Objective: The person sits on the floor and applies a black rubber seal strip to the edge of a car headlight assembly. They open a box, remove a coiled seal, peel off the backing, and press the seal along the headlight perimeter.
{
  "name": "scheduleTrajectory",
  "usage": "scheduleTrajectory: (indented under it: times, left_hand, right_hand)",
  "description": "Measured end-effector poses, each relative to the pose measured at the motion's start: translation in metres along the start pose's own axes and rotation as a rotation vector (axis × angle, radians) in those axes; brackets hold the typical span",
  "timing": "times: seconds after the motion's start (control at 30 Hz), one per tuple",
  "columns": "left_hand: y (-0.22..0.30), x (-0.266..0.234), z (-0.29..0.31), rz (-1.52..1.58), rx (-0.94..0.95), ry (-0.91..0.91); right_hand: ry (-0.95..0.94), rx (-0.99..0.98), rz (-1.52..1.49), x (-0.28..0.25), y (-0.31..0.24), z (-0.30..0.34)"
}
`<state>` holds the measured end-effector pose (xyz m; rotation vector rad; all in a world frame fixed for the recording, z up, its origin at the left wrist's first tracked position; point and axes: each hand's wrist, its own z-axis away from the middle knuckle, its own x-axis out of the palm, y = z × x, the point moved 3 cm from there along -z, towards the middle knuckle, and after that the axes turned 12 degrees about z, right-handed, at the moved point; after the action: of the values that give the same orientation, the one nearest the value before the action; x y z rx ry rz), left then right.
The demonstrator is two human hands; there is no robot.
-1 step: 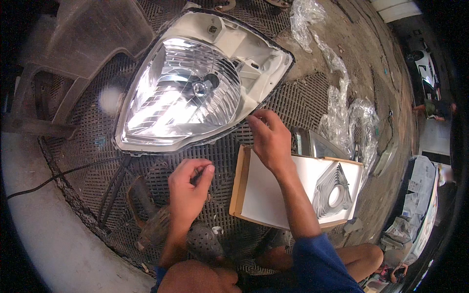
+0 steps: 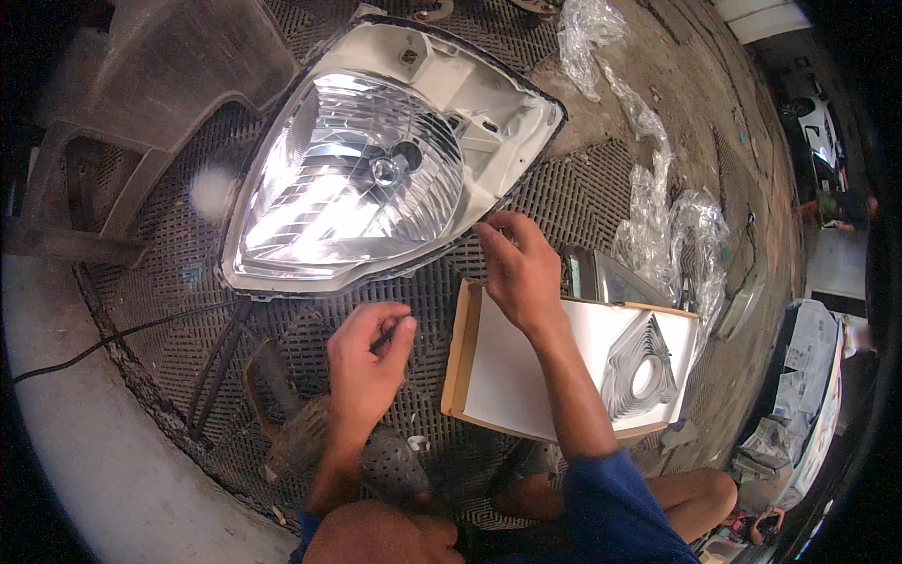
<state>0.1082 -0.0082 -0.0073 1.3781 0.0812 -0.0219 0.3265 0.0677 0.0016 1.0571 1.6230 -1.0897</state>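
A large headlight unit (image 2: 376, 169) with a silver reflector and a white housing lies face up on a metal grating (image 2: 564, 188). My right hand (image 2: 517, 268) reaches to its lower right edge, fingertips pinched on the black rim. My left hand (image 2: 368, 352) hovers just below the headlight, its thumb and fingers closed on a small thin dark thing (image 2: 387, 336) that I cannot make out. My right forearm crosses a flat white cardboard box (image 2: 498, 376) with a lamp pictured on it.
Crumpled clear plastic wrap (image 2: 658, 216) trails along the right. A second lamp part (image 2: 601, 277) lies behind the box. A grey plastic chair (image 2: 160, 85) stands at the top left. A black cable (image 2: 113, 338) runs in from the left, and a sandal (image 2: 395, 465) is near my knee.
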Motion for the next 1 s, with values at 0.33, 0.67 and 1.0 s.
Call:
scheduleTrajectory:
  times: [0.33,0.67,1.0]
  left_hand:
    - [0.013,0.078,-0.044,-0.569,0.22,-0.315]
    - [0.008,0.061,-0.041,-0.279,0.214,-0.109]
    - [0.011,0.041,-0.024,0.212,0.015,-0.086]
  right_hand:
    - [-0.197,0.123,-0.085,-0.02,-0.001,-0.007]
    - [-0.065,0.528,-0.431,-0.013,-0.015,0.013]
    - [-0.349,0.6,-1.241,-0.016,-0.029,0.042]
